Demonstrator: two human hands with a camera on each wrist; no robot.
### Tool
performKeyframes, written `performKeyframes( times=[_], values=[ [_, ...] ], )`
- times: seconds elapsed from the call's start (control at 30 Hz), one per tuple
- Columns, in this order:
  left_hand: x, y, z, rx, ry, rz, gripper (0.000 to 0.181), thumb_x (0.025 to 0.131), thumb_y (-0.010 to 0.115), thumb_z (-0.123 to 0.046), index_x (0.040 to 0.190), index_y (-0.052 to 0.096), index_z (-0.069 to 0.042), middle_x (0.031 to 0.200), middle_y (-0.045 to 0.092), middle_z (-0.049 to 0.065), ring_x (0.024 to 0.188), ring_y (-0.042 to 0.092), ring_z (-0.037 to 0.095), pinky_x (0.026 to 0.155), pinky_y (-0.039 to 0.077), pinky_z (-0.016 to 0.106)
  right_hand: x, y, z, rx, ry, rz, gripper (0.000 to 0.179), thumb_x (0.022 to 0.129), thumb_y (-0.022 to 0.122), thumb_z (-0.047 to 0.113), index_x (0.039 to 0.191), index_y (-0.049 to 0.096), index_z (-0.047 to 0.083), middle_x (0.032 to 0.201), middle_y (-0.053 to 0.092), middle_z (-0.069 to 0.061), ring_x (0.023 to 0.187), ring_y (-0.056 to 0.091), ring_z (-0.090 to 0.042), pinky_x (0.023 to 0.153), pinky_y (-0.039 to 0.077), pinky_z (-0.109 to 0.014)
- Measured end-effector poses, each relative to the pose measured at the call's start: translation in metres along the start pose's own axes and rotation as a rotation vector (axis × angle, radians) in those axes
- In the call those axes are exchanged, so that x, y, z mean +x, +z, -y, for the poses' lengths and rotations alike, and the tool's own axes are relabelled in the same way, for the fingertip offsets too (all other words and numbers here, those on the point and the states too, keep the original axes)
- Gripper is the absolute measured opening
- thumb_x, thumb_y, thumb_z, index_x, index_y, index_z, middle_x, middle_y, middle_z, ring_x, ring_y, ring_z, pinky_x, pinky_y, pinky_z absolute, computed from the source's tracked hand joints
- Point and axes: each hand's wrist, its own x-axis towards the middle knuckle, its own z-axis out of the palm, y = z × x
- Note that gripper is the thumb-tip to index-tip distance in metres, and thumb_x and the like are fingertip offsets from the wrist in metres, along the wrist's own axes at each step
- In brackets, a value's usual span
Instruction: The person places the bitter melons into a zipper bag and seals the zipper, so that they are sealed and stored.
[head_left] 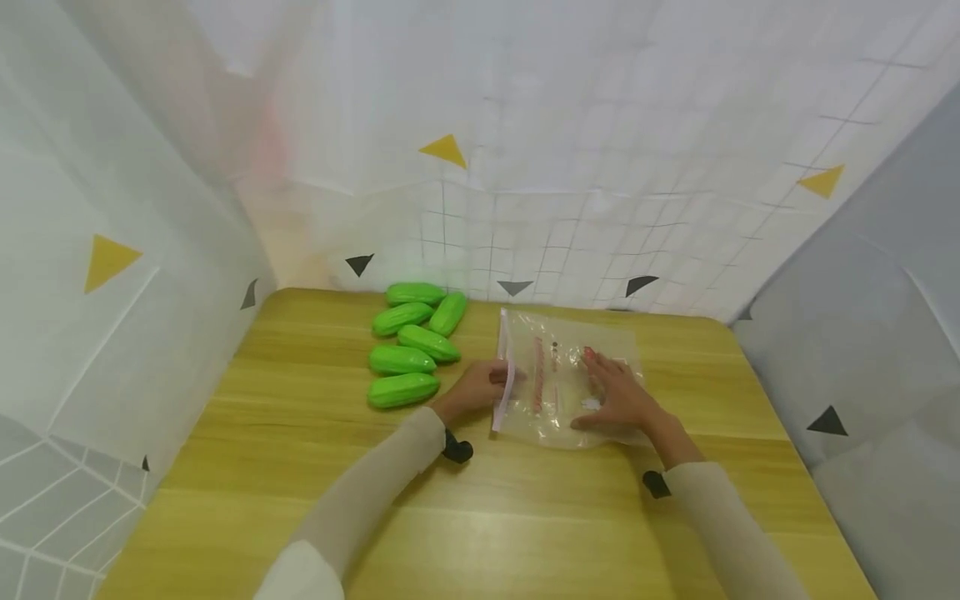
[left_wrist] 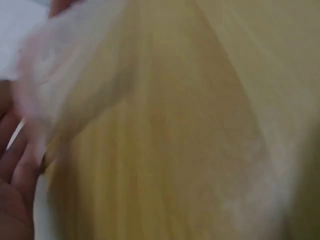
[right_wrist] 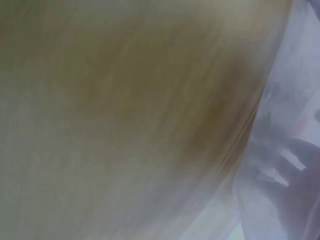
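Observation:
A clear zip bag (head_left: 536, 427) with red print lies on the table, its pinkish zip edge (head_left: 504, 408) facing left. At that edge is my left hand (head_left: 476, 390), fingertips reaching in at the mouth and partly covered by the plastic. The left wrist view shows its fingers (left_wrist: 22, 165) along the bag's pink edge, blurred. My right hand (head_left: 621, 402) rests over the bag's right half with fingers spread. Through hazy plastic, the right wrist view shows fingers (right_wrist: 295, 195). Left of the bag lie several bright green, ridged cucumber-like vegetables (head_left: 401, 360).
The wooden table (head_left: 480, 517) has white sheeting (head_left: 637, 100) hung behind it and along both sides, marked with triangles and grid lines. The lowest green vegetable (head_left: 403, 390) lies close to my left wrist. A dark wrist-camera mount (head_left: 457, 450) sits under the left sleeve.

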Motion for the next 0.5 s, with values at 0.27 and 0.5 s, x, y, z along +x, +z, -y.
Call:
performKeyframes(
  times=[0.27, 0.5],
  values=[
    [0.015, 0.015, -0.001, 0.320, 0.075, 0.074, 0.052, 0.071, 0.089, -0.033, 0.115, 0.067, -0.016, 0.115, 0.064, -0.006, 0.111, 0.055, 0.010, 0.102, 0.041, 0.030, -0.002, 0.007, -0.004, -0.063, -0.010, -0.046, 0.126, 0.061, 0.074, 0.077, 0.156, 0.023, 0.011, 0.158, 0.026, -0.009, 0.135, 0.030, -0.039, 0.107, 0.028, -0.060],
    [0.015, 0.017, -0.001, 0.450, 0.107, 0.212, 0.104, 0.065, 0.092, -0.036, 0.150, 0.038, -0.011, 0.151, 0.039, 0.007, 0.140, 0.033, 0.019, 0.115, 0.024, 0.032, -0.005, 0.009, -0.013, -0.060, 0.036, -0.066, 0.116, 0.065, 0.073, 0.075, 0.154, 0.029, 0.016, 0.153, 0.034, -0.009, 0.132, 0.031, -0.037, 0.104, 0.029, -0.060]
  ],
)
